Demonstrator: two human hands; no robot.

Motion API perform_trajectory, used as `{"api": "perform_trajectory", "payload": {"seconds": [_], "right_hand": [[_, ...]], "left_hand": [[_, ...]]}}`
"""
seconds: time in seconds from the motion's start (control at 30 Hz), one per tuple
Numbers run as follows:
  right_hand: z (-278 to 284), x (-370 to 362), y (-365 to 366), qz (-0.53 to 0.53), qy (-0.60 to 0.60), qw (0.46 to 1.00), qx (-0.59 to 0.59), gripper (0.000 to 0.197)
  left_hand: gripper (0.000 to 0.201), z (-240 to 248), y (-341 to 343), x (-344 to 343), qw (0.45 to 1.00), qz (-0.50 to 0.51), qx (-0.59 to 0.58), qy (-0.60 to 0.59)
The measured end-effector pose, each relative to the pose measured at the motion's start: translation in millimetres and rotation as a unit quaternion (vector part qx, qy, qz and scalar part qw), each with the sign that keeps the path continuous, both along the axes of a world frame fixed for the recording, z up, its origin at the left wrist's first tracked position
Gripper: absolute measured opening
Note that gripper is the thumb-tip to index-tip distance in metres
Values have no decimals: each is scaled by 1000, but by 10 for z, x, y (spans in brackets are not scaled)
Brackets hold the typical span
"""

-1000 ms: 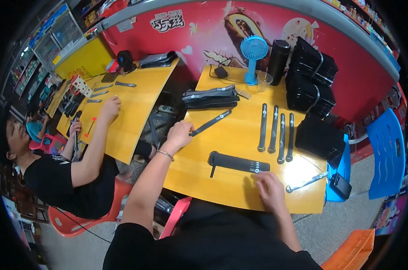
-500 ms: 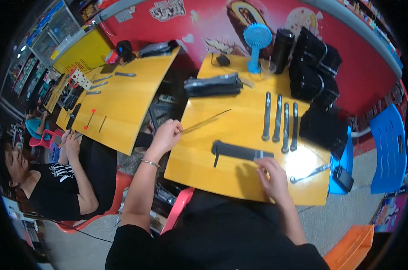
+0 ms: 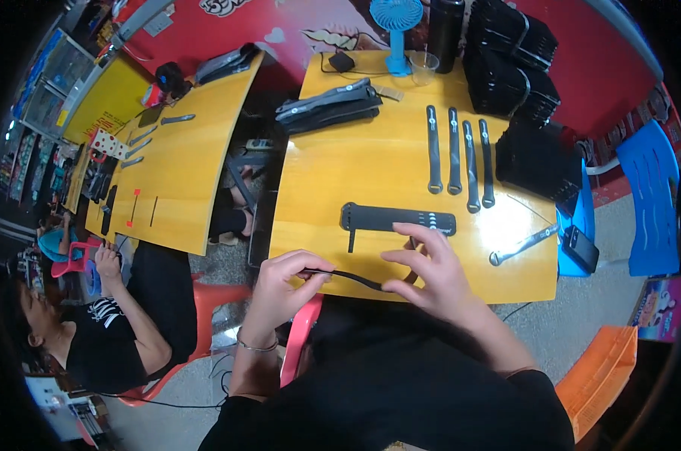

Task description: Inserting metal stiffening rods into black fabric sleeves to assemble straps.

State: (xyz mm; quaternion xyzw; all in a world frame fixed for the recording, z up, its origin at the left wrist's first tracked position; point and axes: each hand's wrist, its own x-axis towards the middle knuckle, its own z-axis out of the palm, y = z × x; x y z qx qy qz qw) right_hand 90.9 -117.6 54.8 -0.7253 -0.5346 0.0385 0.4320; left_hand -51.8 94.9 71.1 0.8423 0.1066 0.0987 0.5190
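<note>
My left hand [image 3: 289, 284] pinches one end of a thin black strap [image 3: 355, 279] just above the near edge of the yellow table. My right hand [image 3: 430, 274], its fingers curled, has the thumb at the strap's other end, and part of the strap shows between thumb and fingers. Beyond my hands a wide flat black band [image 3: 382, 218] with pale marks at its right end lies on the table. A short narrow black strip [image 3: 351, 240] sticks out from its left end toward me.
Several grey straps [image 3: 454, 154] lie side by side farther back, and another strap [image 3: 532, 242] rests at the right. Black bundles [image 3: 513, 90], a blue fan [image 3: 397, 22], a dark bottle [image 3: 444, 34] and a clear cup [image 3: 424, 71] stand behind. A person [image 3: 107, 323] sits at the left table.
My left hand has moved nearer to me with the thin strap. My right hand has left the flat band's right end and come to the strap's other end. The view has shifted.
</note>
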Motion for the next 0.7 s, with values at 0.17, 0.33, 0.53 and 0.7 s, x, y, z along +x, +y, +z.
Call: {"api": "perform_trajectory", "payload": {"seconds": [0.17,0.33,0.53,0.7], "right_hand": [[-151,12,-363,42,151,986,-59,35],[-343,21,-503,-40,165,984,-47,18],[-546,164,-635,-113,239,963,-41,11],[-697,237,-589,-188,328,926,14,11]], "left_hand": [[11,-170,-99,8,990,32,-134,38],[14,-325,-80,98,977,53,-186,94],[13,-565,-42,163,970,-3,-236,49],[11,-719,-65,255,948,96,-284,109]]}}
